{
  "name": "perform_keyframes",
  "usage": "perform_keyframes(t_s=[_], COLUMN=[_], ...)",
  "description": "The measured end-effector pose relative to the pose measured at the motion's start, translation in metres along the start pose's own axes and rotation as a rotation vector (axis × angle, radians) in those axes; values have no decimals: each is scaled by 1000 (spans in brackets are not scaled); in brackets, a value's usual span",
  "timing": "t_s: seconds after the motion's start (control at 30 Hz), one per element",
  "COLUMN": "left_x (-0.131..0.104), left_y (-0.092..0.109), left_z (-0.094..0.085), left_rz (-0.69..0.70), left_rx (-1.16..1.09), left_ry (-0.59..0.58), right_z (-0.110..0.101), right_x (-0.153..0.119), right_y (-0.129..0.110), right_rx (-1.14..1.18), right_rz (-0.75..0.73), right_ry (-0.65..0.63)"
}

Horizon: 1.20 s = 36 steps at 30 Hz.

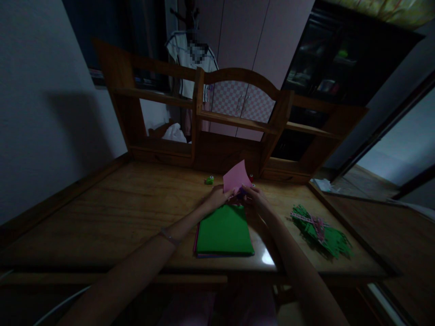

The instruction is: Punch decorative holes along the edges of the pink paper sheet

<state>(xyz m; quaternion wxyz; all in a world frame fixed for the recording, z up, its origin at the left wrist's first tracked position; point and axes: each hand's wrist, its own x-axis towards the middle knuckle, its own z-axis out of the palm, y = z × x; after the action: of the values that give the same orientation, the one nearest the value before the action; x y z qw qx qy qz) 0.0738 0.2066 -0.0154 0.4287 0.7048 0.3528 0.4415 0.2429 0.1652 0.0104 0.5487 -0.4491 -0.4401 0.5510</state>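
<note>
Dim room: wooden desk [102, 213] with hutch shelf [234, 122], pink wardrobe [258, 40] behind.

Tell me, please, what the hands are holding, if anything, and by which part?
Both hands, left and right, hold a pink sheet of paper by its lower edge, above the green paper stack. The right hand may also grip something small and purple.

Bare forearms, thin left-wrist bracelet [169, 237]

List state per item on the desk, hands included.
Pink paper: raised off the desk, held by both hands.
Left hand: fingers pinching the paper's lower edge.
Right hand: fingers on the paper and a small purple item, unclear.
Green sheet stack: flat, squared.
Green cut pieces: loose heap, pink strips on top.
Green punch: standing, untouched.
</note>
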Motion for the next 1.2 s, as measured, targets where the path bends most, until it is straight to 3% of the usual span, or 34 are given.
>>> perform_keyframes(t_s=[0.6,0.83,1.07,1.2], left_x=[0,1,-1,-2], left_y=[-2,-2,5,5], left_z=[0,1,-2,-2], left_rz=[21,1,-52,-68], left_rx=[3,10,36,65], left_ry=[-5,9,33,41], right_z=[-4,-7,-9,-12], right_x=[1,9,12,13], right_y=[2,4,-1,1], right_rx=[-30,14,49,86], right_rz=[7,3,-90,-125], right_ry=[-16,67,139,107])
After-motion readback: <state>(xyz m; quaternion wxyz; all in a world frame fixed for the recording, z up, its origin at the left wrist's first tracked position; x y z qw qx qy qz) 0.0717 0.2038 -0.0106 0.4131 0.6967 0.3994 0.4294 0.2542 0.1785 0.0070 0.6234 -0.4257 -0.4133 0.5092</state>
